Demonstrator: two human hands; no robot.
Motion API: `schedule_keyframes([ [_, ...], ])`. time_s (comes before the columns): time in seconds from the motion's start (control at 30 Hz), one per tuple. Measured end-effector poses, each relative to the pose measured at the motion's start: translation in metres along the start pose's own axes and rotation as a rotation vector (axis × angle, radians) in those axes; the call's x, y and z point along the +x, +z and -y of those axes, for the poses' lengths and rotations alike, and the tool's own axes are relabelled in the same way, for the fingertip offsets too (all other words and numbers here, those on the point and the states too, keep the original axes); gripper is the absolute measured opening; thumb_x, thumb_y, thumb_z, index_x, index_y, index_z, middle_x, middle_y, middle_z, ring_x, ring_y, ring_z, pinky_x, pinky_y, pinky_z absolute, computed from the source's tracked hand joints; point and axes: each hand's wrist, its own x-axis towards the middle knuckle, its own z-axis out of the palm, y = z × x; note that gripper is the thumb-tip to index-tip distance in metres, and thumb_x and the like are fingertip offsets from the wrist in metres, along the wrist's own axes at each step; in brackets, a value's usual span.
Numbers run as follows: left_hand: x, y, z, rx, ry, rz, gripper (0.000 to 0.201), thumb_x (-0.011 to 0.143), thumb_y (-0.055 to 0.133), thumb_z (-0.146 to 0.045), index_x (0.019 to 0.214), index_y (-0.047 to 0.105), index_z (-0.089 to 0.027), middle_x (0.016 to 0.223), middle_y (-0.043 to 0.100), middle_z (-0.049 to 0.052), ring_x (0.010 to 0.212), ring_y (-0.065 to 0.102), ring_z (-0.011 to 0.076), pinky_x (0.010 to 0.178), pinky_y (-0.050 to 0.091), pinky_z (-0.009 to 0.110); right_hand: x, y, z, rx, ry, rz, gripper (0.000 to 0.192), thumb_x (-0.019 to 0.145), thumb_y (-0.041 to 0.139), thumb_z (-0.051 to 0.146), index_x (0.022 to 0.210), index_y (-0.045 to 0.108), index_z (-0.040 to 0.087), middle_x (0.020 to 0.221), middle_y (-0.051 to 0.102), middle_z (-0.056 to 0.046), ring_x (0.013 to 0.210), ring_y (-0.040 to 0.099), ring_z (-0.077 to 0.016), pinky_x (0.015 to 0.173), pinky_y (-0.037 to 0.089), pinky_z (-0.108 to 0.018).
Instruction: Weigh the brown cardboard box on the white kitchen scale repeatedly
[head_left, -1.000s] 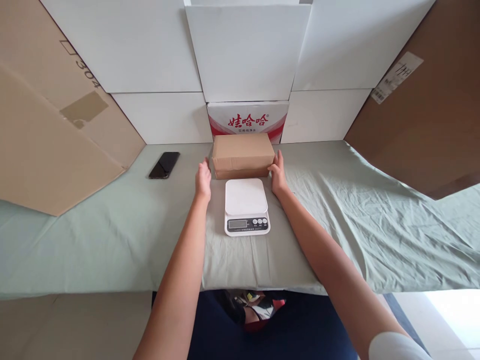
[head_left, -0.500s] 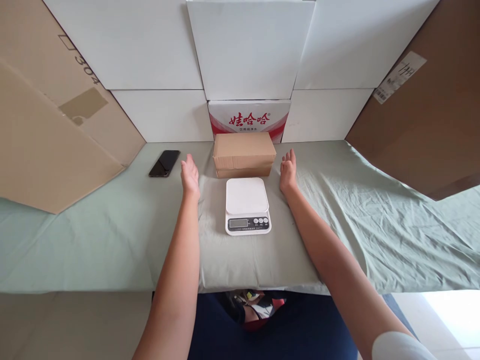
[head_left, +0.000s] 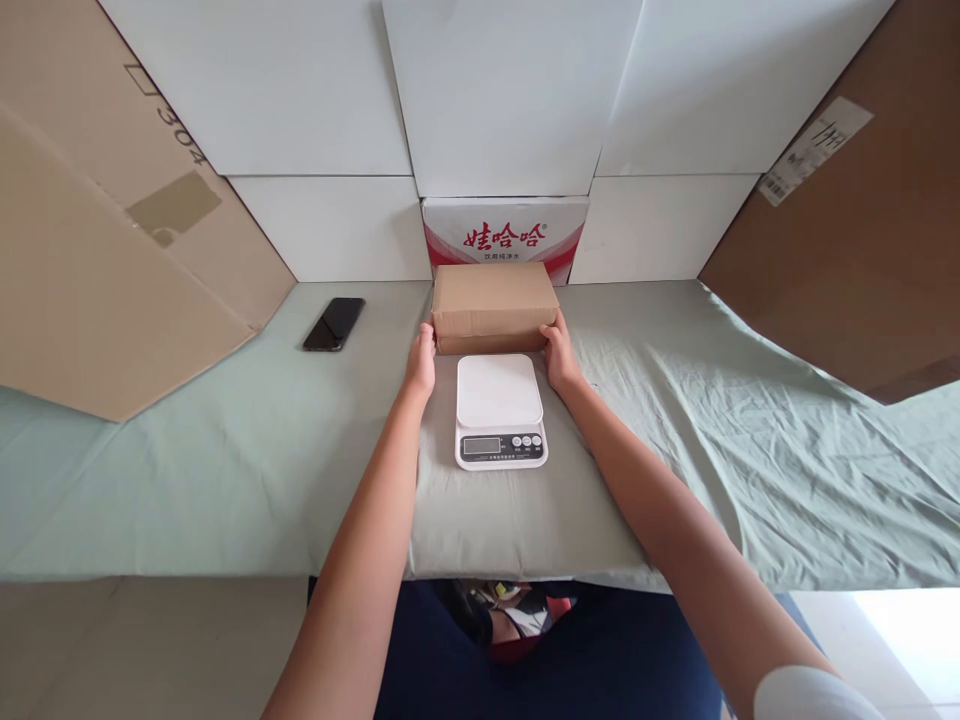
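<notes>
A brown cardboard box (head_left: 493, 290) lies lengthwise behind the scale, between my two hands. My left hand (head_left: 423, 358) is pressed to its left end, thumb upward, with most fingers hidden at the side. On the opposite end, my right hand (head_left: 559, 352) grips the lower right corner, its thumb on the front face. Just in front of the box stands a white kitchen scale (head_left: 500, 392) with nothing on its platform. The scale's grey display (head_left: 481, 446) shows no figures I can make out.
A black phone (head_left: 334, 324) lies to the left on the green cloth (head_left: 225, 460). Behind the box is a white and red printed carton (head_left: 505, 225) against white panels. Large cardboard sheets (head_left: 112, 220) flank the left, with another brown cardboard piece (head_left: 862, 250) on the right.
Both hands have moved inward from either side and now hold the cardboard box by its ends. The view has shifted slightly; the scale and phone stay put on the cloth.
</notes>
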Motion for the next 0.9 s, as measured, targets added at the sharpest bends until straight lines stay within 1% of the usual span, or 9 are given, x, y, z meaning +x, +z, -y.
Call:
schedule_keyframes([
  [0.1,0.001,0.001,-0.001,-0.007,-0.018,-0.018,0.087,0.087,0.043,-0.084,0.138,0.064,-0.017,0.151,0.061,0.016,0.157,0.035,0.0332,0.131,0.024,0.048,-0.003,0.003,0.007,-0.010,-0.026,0.002,0.061,0.083,0.050,0.036,0.144,0.050,0.036,0.150,0.061,0.008,0.150,0.044,-0.0244,0.135,0.024,-0.050],
  [0.2,0.001,0.001,-0.001,-0.006,-0.008,-0.005,0.088,0.087,0.041,-0.085,0.140,0.062,-0.018,0.154,0.059,0.015,0.157,0.035,0.0327,0.131,0.025,0.049,-0.003,0.004,0.010,-0.039,-0.012,-0.002,0.060,0.083,0.050,0.037,0.143,0.051,0.036,0.147,0.063,0.007,0.148,0.046,-0.0252,0.134,0.025,-0.051],
  [0.3,0.000,0.001,0.000,-0.007,-0.003,0.008,0.087,0.087,0.042,-0.085,0.139,0.063,-0.018,0.154,0.059,0.015,0.157,0.036,0.0328,0.130,0.027,0.047,-0.004,0.004,0.010,-0.040,-0.010,-0.004,0.058,0.083,0.051,0.037,0.141,0.052,0.036,0.148,0.062,0.006,0.148,0.046,-0.0264,0.132,0.028,-0.051],
  [0.5,0.001,0.000,0.001,-0.005,-0.022,-0.008,0.087,0.087,0.041,-0.085,0.139,0.063,-0.019,0.154,0.059,0.015,0.156,0.038,0.0325,0.130,0.028,0.047,-0.004,0.005,0.014,-0.027,0.003,-0.020,0.059,0.081,0.053,0.033,0.140,0.052,0.035,0.149,0.060,0.005,0.148,0.044,-0.0278,0.132,0.027,-0.052],
  [0.67,0.002,-0.004,0.001,0.011,-0.070,-0.015,0.084,0.090,0.035,-0.084,0.141,0.062,-0.022,0.161,0.051,0.012,0.157,0.036,0.0297,0.128,0.030,0.044,-0.005,0.006,0.019,-0.050,0.000,-0.013,0.063,0.080,0.055,0.032,0.143,0.049,0.035,0.150,0.059,0.005,0.146,0.043,-0.0285,0.131,0.028,-0.052],
  [0.77,0.002,-0.005,0.002,0.020,-0.088,-0.017,0.086,0.091,0.032,-0.082,0.145,0.058,-0.020,0.164,0.046,0.015,0.157,0.037,0.0298,0.128,0.031,0.045,-0.008,0.007,0.020,-0.054,-0.008,-0.008,0.063,0.080,0.056,0.031,0.143,0.049,0.035,0.151,0.058,0.004,0.147,0.042,-0.0289,0.131,0.029,-0.051],
  [0.83,0.003,-0.005,0.001,0.022,-0.098,-0.023,0.089,0.090,0.032,-0.083,0.145,0.057,-0.019,0.165,0.044,0.016,0.157,0.036,0.0303,0.128,0.028,0.046,-0.009,0.008,0.020,-0.062,-0.013,0.006,0.063,0.080,0.057,0.032,0.143,0.048,0.035,0.153,0.056,0.003,0.148,0.042,-0.0291,0.131,0.029,-0.052],
  [0.9,0.004,-0.005,-0.001,0.018,-0.093,-0.015,0.091,0.087,0.033,-0.087,0.143,0.059,-0.020,0.166,0.044,0.016,0.158,0.035,0.0307,0.129,0.026,0.047,-0.009,0.009,0.021,-0.075,-0.024,0.030,0.065,0.081,0.057,0.032,0.145,0.045,0.035,0.155,0.053,0.002,0.148,0.041,-0.0286,0.131,0.028,-0.053],
])
